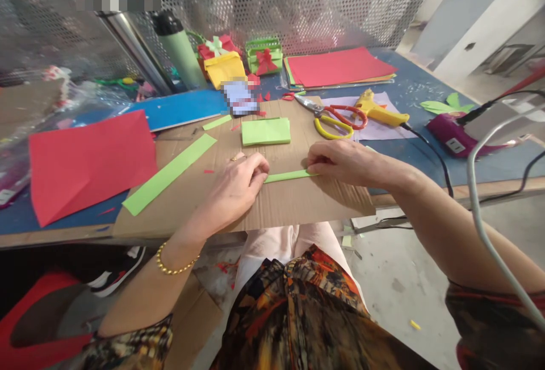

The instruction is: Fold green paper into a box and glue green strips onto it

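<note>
A narrow green paper strip (287, 176) lies across the cardboard sheet (293, 205), with one end under each hand. My left hand (242, 185) is closed over its left end, fingers curled down. At the other end, my right hand (336, 160) pinches the strip, and its fingertips are partly hidden. Just beyond the strip sits a folded green paper piece (266, 131). A wider green strip (170, 174) lies slanted on the cardboard, left of my left hand. Scissors (334, 117) with red and yellow handles rest beyond my right hand.
A yellow glue gun (378, 110) with a black cord lies at the right, near a purple power strip (453, 134). Red paper (93, 163) covers the left side. A phone (240, 97), paper boxes (264, 57), a green bottle (181, 49) and stacked red sheets (340, 66) stand behind.
</note>
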Demonstrator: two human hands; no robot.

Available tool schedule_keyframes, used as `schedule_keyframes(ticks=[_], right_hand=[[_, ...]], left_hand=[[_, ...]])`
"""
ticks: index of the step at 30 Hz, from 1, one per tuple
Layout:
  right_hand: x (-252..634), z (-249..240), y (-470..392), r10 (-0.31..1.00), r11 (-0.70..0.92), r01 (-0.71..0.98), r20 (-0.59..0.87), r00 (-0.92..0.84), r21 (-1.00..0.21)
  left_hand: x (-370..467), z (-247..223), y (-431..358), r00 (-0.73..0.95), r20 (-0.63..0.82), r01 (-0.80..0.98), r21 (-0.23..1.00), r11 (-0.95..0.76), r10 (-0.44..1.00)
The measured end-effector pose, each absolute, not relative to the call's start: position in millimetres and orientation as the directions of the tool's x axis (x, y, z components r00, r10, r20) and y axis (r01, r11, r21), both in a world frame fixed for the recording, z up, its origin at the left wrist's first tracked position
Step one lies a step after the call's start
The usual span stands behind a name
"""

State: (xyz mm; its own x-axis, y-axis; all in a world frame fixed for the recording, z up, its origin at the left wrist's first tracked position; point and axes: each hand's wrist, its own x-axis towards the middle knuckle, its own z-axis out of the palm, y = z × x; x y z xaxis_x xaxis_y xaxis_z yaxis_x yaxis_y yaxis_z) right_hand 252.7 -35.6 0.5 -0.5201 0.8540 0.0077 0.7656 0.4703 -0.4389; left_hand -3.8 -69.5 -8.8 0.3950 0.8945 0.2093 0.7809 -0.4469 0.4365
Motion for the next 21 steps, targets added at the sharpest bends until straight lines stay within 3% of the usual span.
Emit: schedule_keyframes(ticks=[21], right_hand=[[253.8, -7.9, -44.7, 0.878, 0.457, 0.777, 0.076, -0.473, -0.433]], left_hand=[[-2.8, -10.4, -70.0, 0.391, 0.190, 0.825, 0.362, -0.435, 0.901]])
